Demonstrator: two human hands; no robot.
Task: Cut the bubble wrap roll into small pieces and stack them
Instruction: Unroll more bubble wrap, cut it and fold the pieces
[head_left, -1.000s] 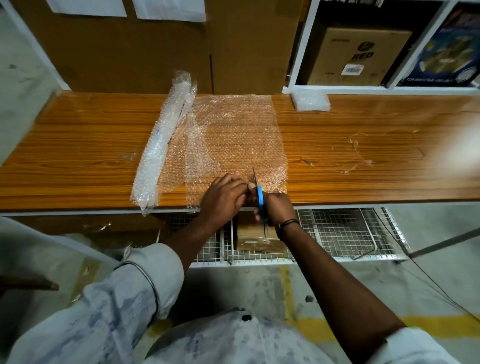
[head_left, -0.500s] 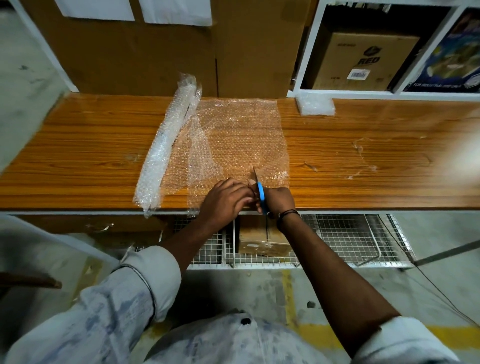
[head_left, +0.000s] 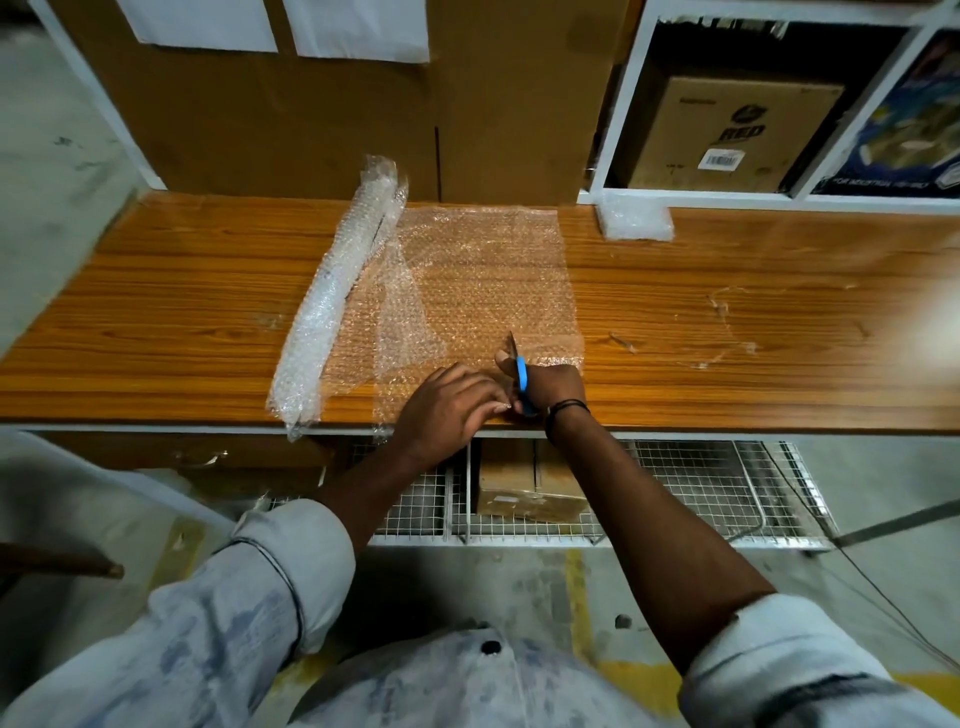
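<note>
A clear bubble wrap roll lies slanted on the wooden table, and its unrolled sheet spreads flat to the right of it. My right hand grips blue-handled scissors at the sheet's near edge, blades pointing away from me into the wrap. My left hand rests on the sheet just left of the scissors, fingers curled onto the wrap beside the cut. A small stack of cut bubble wrap pieces sits at the table's back edge.
Large cardboard boxes stand behind the table. A white shelf at the back right holds a brown carton. Below the table edge a wire mesh rack holds a brown package. Thin plastic scraps lie on the right.
The scissors and my right hand have crept slightly forward into the sheet. My left hand stays beside them on the wrap.
</note>
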